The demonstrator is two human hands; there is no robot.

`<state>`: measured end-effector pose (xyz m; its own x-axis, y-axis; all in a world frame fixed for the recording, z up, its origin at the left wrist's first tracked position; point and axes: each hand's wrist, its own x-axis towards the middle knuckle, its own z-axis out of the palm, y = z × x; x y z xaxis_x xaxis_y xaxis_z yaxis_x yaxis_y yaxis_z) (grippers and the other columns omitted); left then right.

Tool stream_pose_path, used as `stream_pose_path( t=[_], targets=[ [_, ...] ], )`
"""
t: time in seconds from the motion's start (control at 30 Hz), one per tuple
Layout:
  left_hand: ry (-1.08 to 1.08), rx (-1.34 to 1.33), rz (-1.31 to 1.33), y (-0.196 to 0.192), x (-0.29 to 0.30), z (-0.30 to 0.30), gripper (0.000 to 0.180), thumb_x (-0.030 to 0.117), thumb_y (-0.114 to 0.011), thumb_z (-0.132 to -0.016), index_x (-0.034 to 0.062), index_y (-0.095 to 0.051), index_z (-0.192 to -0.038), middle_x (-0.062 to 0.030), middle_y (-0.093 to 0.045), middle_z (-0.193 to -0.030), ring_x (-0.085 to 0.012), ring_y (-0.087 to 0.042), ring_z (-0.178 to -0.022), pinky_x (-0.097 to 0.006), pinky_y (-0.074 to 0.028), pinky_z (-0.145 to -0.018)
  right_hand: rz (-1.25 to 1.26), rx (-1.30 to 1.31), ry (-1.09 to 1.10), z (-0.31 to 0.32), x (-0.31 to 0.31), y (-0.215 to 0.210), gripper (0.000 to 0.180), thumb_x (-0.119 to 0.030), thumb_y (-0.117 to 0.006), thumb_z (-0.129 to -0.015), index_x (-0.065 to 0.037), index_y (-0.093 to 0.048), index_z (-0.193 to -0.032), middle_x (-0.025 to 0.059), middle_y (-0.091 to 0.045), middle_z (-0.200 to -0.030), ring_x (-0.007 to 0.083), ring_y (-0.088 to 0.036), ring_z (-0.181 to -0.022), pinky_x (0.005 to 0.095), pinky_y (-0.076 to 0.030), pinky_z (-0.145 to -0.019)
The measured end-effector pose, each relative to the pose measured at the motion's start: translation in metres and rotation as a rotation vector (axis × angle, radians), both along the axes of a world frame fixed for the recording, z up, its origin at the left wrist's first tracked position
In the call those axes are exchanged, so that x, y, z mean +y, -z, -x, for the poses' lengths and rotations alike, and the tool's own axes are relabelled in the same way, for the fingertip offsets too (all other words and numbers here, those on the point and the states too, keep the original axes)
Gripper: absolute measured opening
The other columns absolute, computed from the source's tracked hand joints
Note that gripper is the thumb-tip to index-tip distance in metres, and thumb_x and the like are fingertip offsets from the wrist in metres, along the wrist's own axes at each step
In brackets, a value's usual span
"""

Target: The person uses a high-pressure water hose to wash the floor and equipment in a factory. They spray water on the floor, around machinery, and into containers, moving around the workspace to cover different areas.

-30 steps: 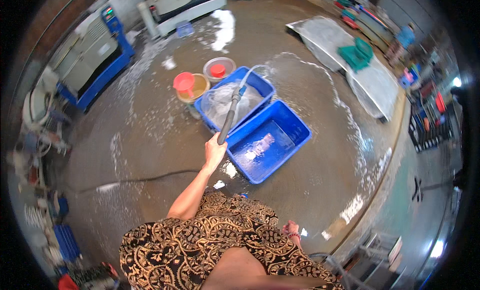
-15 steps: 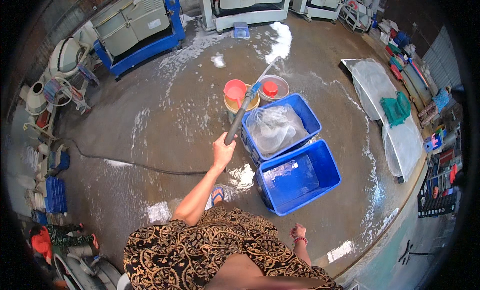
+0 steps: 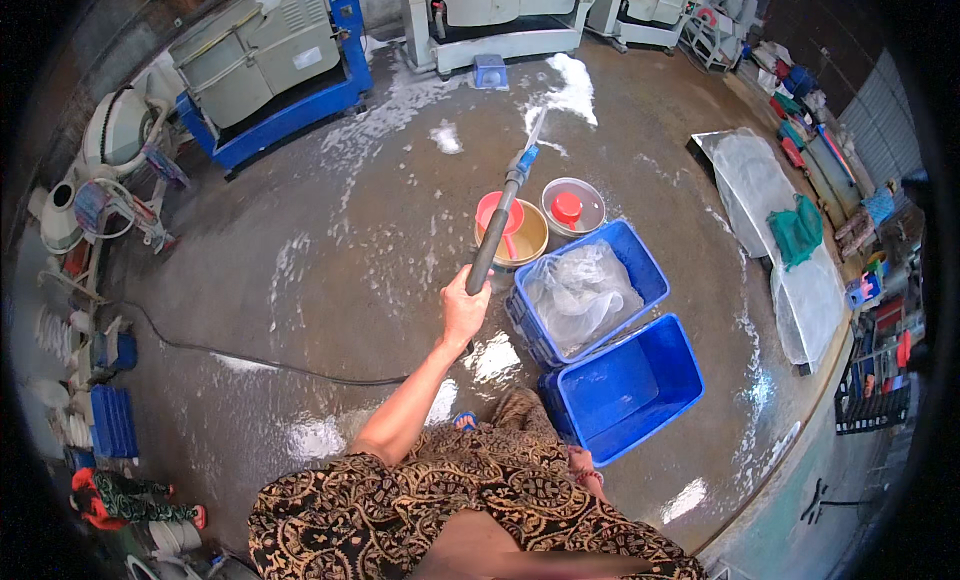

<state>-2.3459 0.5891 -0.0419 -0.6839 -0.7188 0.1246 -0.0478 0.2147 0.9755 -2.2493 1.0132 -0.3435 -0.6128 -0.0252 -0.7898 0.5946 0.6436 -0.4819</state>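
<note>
My left hand (image 3: 466, 308) is closed round a thick grey hose (image 3: 492, 237). At its far end a blue nozzle (image 3: 523, 162) sends a jet of water forward over the wet floor. Just beyond the hand stands a bucket of tan liquid (image 3: 533, 235) with a red dipper (image 3: 500, 215) in it. To its right a metal pot (image 3: 585, 195) holds a red scoop (image 3: 566, 208). My right hand (image 3: 581, 461), a red bracelet at its wrist, hangs low beside a blue bin (image 3: 628, 385); its fingers are too small and unclear to read.
A second blue bin (image 3: 655, 285) holds translucent netting (image 3: 585, 298). White foam (image 3: 572, 88) lies on the floor before large machines (image 3: 500, 50). The hose line (image 3: 300, 368) trails left. A mesh-covered rack (image 3: 760, 195) stands right. Another person (image 3: 95, 500) is at lower left.
My view has shifted, so buckets and bins sit lower and farther right. The nozzle has moved away from the pot's rim. My right hand is now closer to the near blue bin.
</note>
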Motion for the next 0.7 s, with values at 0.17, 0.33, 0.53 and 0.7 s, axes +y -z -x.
stream_pose_path(
  t=[0.17, 0.33, 0.53, 0.7],
  targets=[
    [0.000, 0.057, 0.112, 0.006, -0.028, 0.046, 0.015, 0.001, -0.059, -0.074, 0.0050, -0.062, -0.089, -0.0026, -0.056, -0.059, -0.0045, -0.049, -0.051, -0.025, -0.039, -0.047, 0.013, -0.188, 0.252, 0.024, 0.012, -0.005, 0.025, -0.024, -0.051, -0.086, -0.008, -0.061, -0.104, 0.0100, -0.061, -0.064, 0.0212, -0.058, -0.048, 0.0343, -0.045, -0.040],
    [0.028, -0.050, 0.212, 0.015, -0.059, 0.087, 0.019, 0.002, -0.060, -0.073, 0.0043, -0.061, -0.092, -0.0121, -0.057, -0.057, -0.0128, -0.060, -0.053, -0.029, -0.044, -0.049, -0.050, -0.303, 0.333, 0.092, -0.003, -0.005, 0.026, -0.021, -0.047, -0.086, -0.010, -0.062, -0.103, 0.0130, -0.062, -0.067, 0.0223, -0.053, -0.043, 0.0330, -0.039, -0.038],
    [0.061, -0.142, 0.298, 0.014, -0.107, 0.170, 0.025, 0.005, -0.056, -0.075, 0.0061, -0.058, -0.100, -0.0211, -0.057, -0.064, -0.0327, -0.064, -0.067, -0.038, -0.046, -0.054, 0.087, -0.039, 0.153, 0.233, -0.095, -0.014, 0.031, -0.029, -0.053, -0.088, -0.006, -0.056, -0.109, 0.0124, -0.060, -0.065, 0.0191, -0.052, -0.043, 0.0304, -0.042, -0.036],
    [-0.088, -0.406, 0.222, 0.032, -0.163, 0.199, 0.025, 0.009, -0.055, -0.076, 0.0081, -0.058, -0.100, -0.0216, -0.059, -0.068, -0.0372, -0.062, -0.071, -0.044, -0.046, -0.059, 0.271, 0.045, 0.061, 0.339, -0.170, -0.033, 0.027, -0.016, -0.047, -0.090, -0.005, -0.052, -0.114, 0.0099, -0.058, -0.066, 0.0147, -0.050, -0.045, 0.0266, -0.042, -0.039]
  ],
)
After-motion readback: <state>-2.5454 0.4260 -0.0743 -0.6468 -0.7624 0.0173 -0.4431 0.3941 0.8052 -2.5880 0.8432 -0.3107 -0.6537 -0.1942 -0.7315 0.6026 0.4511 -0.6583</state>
